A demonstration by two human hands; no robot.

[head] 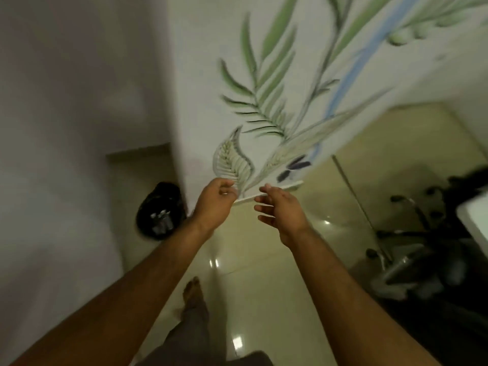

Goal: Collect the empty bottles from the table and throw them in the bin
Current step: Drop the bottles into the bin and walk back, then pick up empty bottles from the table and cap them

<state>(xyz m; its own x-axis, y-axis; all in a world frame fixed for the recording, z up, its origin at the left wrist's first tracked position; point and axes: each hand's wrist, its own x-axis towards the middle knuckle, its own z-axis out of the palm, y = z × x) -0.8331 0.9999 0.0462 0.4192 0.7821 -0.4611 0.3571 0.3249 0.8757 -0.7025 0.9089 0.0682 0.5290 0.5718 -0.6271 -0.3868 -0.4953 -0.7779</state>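
The bin (159,211) is a dark round container lined with a black bag, standing on the floor in a nook to the left of a wall corner. Shiny crumpled items lie inside it; blur hides what they are. My left hand (215,203) is stretched forward, right of the bin, with its fingers loosely curled and nothing in them. My right hand (281,211) is beside it, palm turned left, fingers spread and empty. No bottle and no table show clearly in this blurred frame.
A white wall painted with green leaves (253,101) juts out ahead, its corner next to the bin. Glossy cream floor tiles (250,273) lie below. A black wheeled office chair (422,247) stands at the right. My bare foot (192,291) is on the floor.
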